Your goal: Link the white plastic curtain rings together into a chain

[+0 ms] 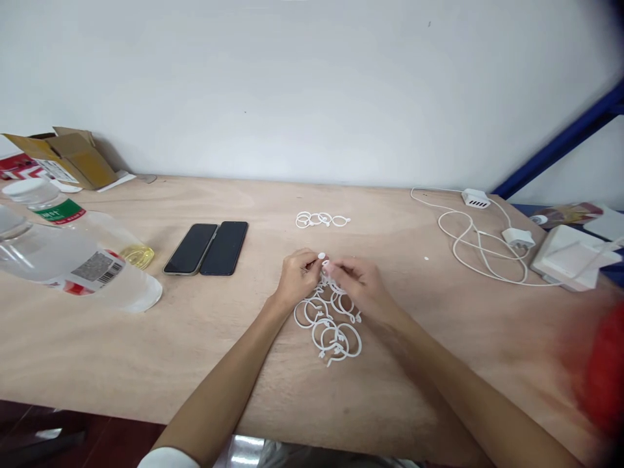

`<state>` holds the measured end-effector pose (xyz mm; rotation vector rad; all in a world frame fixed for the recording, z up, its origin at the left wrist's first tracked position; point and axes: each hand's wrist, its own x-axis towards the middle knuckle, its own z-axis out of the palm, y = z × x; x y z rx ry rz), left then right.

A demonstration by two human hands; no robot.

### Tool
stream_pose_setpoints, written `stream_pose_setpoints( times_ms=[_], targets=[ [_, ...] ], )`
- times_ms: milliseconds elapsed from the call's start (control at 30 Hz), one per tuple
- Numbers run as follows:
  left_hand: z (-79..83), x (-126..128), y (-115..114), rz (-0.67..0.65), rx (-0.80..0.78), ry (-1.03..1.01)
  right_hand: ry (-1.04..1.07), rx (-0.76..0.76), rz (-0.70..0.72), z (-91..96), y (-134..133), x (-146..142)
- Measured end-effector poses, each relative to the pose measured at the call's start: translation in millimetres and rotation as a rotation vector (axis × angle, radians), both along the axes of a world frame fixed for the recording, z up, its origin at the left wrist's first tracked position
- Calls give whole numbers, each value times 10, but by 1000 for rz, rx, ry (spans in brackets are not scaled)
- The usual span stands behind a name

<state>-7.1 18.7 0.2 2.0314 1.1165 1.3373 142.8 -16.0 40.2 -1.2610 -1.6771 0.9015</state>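
Observation:
My left hand (298, 275) and my right hand (359, 281) meet over the middle of the wooden table (244, 338), fingers pinched together on a small white plastic ring (324, 263). Just below the hands lies a pile of several white rings (331, 325). A short row of joined white rings (322, 220) lies farther back, toward the wall.
Two dark phones (207, 247) lie side by side to the left. Plastic bottles (73, 260) lie at the left edge, with a cardboard box (65, 156) behind. White chargers and cables (487, 234) and a white box (568, 257) sit at right.

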Motion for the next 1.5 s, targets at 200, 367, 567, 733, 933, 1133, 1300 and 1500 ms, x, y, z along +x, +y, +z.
stream_pose_setpoints(
  times_ms=[200,367,567,733,933,1133,1300,1500],
  targets=[
    [-52,14,-7,-84,78,93,-281,31,-394,-169,818,362],
    [-56,12,-19,-85,145,95,-816,-36,-204,-308,1097,433],
    [-41,18,-17,57,111,80,-885,131,-129,-298,839,498],
    [-35,17,-24,65,68,121,-852,112,-111,-304,785,532],
    [-34,11,-9,90,49,100,-958,105,-92,-213,850,473],
    [-6,34,1,201,-17,8,-875,404,108,5,472,351],
    [6,32,-21,139,44,131,-716,535,232,82,169,196],
    [-7,25,-26,104,99,219,-94,123,-7,-31,16,15]
  ],
)
